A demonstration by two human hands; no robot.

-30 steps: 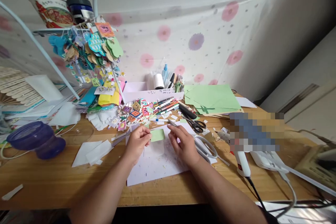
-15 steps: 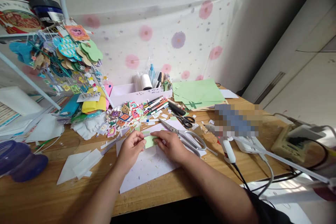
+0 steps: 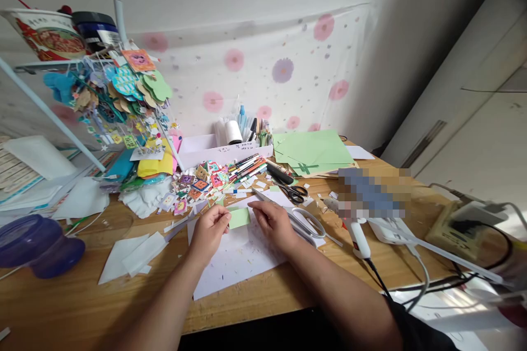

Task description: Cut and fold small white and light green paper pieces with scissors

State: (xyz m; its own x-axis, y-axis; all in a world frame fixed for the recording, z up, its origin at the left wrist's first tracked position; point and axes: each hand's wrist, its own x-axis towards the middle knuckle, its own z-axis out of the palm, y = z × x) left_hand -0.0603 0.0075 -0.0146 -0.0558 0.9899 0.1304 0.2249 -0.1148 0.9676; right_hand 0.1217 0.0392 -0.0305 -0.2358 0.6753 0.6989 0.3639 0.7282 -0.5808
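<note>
A small rectangle of light green paper is pinched at its left end between the thumb and fingers of my left hand. Just past its right edge is my right hand, index finger stretched out and the other fingers partly bent, with nothing seen in it. Both hands are over a white sheet dotted with small crumbs. Large silver scissors lie beside and partly behind my right hand. Farther back rest black-handled scissors.
Small coloured paper pictures and pencils are heaped behind the hands. Green sheets lie at the back. A white glue gun with a cord is on the right. White paper pieces and a purple container are on the left.
My right fingers have come off the green paper and shifted slightly right, so more of it shows. My left hand still holds it. The view has tilted a little up and left.
</note>
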